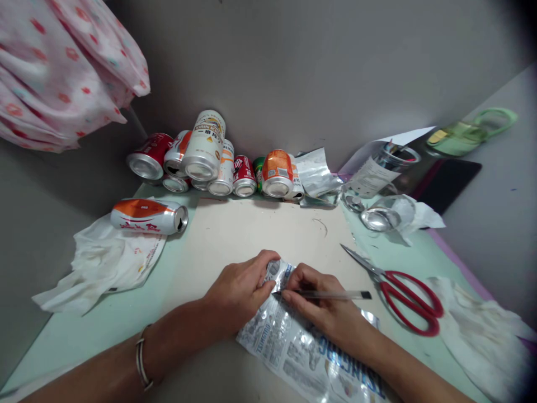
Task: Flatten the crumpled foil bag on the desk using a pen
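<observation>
A flattened sheet cut from a drinks can, silver with blue print, lies on the table in front of me. My left hand presses down on its far end, fingers curled over the edge. My right hand pinches a thin pen-like tool that lies across the sheet, its tip near my left fingers. A bracelet sits on my left wrist.
Red-handled scissors lie to the right. Several cans are stacked against the wall, one orange can on a white plastic bag. Cut can pieces, crumpled tissue and a green cup sit at right.
</observation>
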`<state>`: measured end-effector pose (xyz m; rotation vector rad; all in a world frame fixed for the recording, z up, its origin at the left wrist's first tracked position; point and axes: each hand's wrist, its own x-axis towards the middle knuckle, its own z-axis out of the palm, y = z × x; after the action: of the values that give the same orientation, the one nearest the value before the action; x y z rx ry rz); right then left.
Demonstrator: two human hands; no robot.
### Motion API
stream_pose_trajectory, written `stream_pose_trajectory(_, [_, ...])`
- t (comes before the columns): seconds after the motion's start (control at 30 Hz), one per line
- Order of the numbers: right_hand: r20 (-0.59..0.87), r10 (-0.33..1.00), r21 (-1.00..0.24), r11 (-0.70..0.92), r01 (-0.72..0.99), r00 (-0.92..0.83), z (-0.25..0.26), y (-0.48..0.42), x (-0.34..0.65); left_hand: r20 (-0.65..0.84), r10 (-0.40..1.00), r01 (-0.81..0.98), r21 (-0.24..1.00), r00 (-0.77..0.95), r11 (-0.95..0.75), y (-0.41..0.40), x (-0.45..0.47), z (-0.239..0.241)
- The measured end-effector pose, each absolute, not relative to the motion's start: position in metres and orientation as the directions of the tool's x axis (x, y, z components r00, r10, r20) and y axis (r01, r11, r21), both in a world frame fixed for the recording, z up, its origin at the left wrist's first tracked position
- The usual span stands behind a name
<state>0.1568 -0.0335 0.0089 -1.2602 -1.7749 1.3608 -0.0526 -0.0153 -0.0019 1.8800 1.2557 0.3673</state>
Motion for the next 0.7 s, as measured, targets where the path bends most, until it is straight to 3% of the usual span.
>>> stream_pose_trajectory(0.5, [-0.083, 0.928, -0.934, 0.054, 0.353, -0.363, 0.006, -0.0341, 0.1585, -0.187, 0.867, 0.625, 0.763, 0.461, -0.168, -0.0154, -0.0531, -0.0018])
stream_pose_trajectory(0.7, [-0.118, 0.956, -0.955, -0.035, 0.296, -0.268, 0.0081, -0.0301, 0.159, -0.19, 0.867, 0.627, 0.761, 0.46, -0.166, -0.0147, -0.0534, -0.0008])
